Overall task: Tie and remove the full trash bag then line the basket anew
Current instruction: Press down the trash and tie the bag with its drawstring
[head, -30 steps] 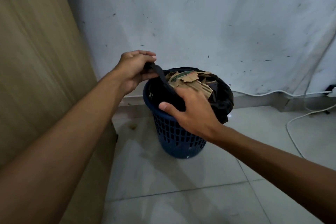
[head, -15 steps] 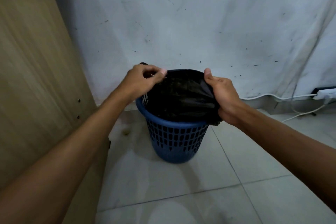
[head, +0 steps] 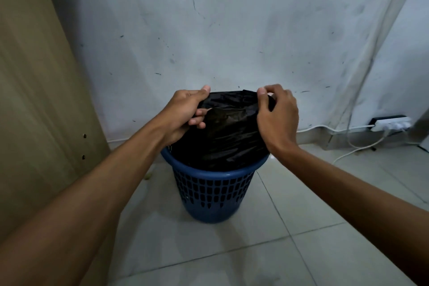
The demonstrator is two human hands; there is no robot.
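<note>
Fingers (head: pixel 197 121) of the left hand (head: pixel 183 114) curl round the black trash bag's (head: pixel 222 137) top edge; the right hand (head: pixel 277 115) pinches the opposite edge. Its gathered mouth is held above the blue basket (head: pixel 216 193), its body inside. Around lie the tiled floor (head: pixel 301 251), a scuffed wall (head: pixel 232 30), a wooden panel (head: pixel 34 100) left, and a power strip (head: pixel 391 123) right.

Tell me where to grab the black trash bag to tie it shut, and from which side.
Grip the trash bag by its loose top edge, from above, at opposite sides. That edge already stands pulled up above the blue basket rim, with the left hand and right hand each holding one end. The slack plastic there probably gathers easily into tails for a knot; the bulging body below offers less to pinch.
</note>
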